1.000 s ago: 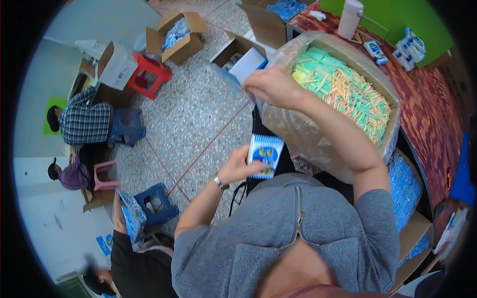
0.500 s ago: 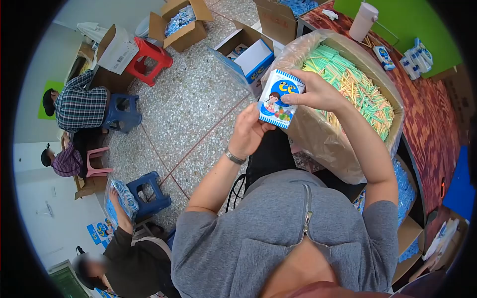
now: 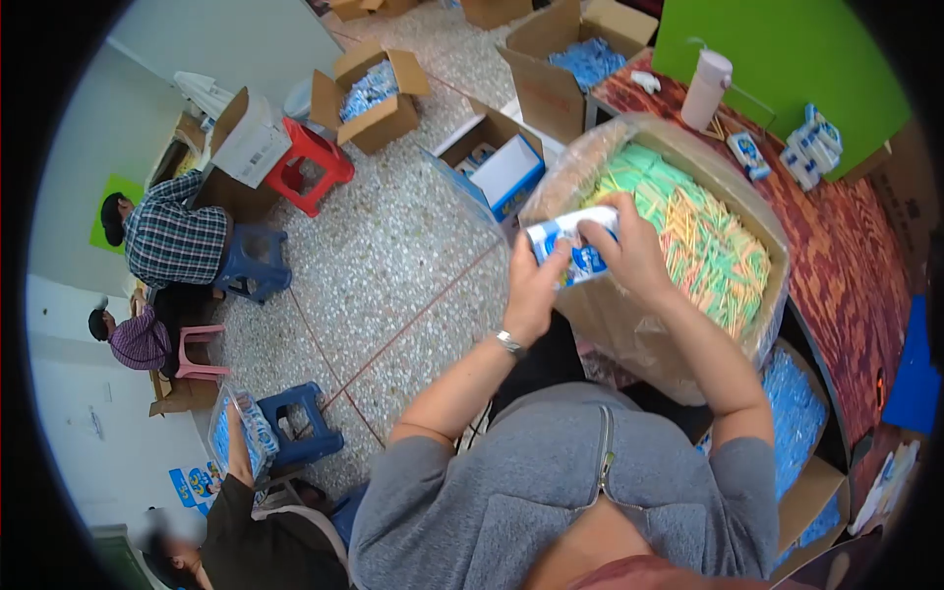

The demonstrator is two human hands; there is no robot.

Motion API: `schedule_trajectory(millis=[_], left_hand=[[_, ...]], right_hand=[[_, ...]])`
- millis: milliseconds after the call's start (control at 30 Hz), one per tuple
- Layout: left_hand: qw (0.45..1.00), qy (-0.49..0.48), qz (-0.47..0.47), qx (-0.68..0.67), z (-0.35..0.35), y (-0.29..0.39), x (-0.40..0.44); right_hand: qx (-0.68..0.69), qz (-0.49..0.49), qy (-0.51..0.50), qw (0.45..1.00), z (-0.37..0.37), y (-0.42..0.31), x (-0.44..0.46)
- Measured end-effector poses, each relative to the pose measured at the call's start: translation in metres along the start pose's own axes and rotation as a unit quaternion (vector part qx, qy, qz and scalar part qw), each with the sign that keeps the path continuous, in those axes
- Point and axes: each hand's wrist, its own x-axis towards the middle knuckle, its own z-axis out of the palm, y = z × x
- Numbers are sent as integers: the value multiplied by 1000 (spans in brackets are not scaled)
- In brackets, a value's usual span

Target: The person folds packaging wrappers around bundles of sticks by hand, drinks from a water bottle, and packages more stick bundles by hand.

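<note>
A blue-and-white printed packet is held between my two hands above the edge of a big lined carton. My left hand is closed on its left side, thumb across the front. My right hand grips the right side, with fingers over the top edge and the thumb on the front. The packet is tilted, its white top end showing. Beside my right hand, the carton holds a heap of thin green, yellow and pink sticks.
A wooden-patterned table at right bears a pink bottle and small packets. Open cartons with blue packets, a red stool and blue stools stand on the floor. Several people sit at left, one reaching into a clear bag.
The packet has turned from upright to tilted, its top end now showing. My left hand has shifted up and right, its thumb now on the front. The view has shifted a little.
</note>
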Motion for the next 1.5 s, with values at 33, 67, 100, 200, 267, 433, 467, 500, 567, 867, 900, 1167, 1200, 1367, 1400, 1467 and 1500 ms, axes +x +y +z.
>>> schedule_trajectory(millis=[33,67,100,200,267,433,467,500,567,867,900,1167,1200,1367,1400,1467,1500], left_hand=[[997,35,21,72,10,-4,3],[991,47,21,127,16,-14,7],[979,56,88,177,33,-16,2],[967,47,156,196,47,-36,3],[989,24,113,92,59,-21,2],[995,-72,31,-62,56,-20,28],[988,-61,133,53,61,-25,26],[957,-49,231,170,71,-21,19],[903,-94,292,301,81,-11,3],[806,-558,152,121,105,18,-43],[805,-576,128,58,100,36,-40],[987,-47,146,-47,60,-1,-1],[984,-54,105,-131,63,-1,2],[926,-111,56,-357,53,-3,31],[923,-123,77,-356,51,0,32],[938,-105,75,-321,55,1,25],[947,-88,89,-296,60,3,20]], right_hand=[[-87,-41,38,995,2,1,0],[-172,-81,81,978,3,5,4],[-219,-157,125,955,6,16,9],[-314,-268,190,891,0,19,19],[-292,-292,209,886,-3,19,19],[-188,-276,268,904,2,3,3],[-177,-266,294,901,3,1,1],[-159,-191,291,924,2,7,-2],[-38,-130,266,955,3,10,-6],[-103,-157,242,952,-13,4,36],[-39,-110,229,966,-18,-1,35],[280,21,206,937,-32,-5,26],[256,14,198,946,-28,-12,20],[-19,-165,189,968,-27,-15,5],[-101,-236,208,944,-27,-13,4],[-117,-202,181,955,-31,-13,6],[-124,-175,154,964,-35,-17,6]])
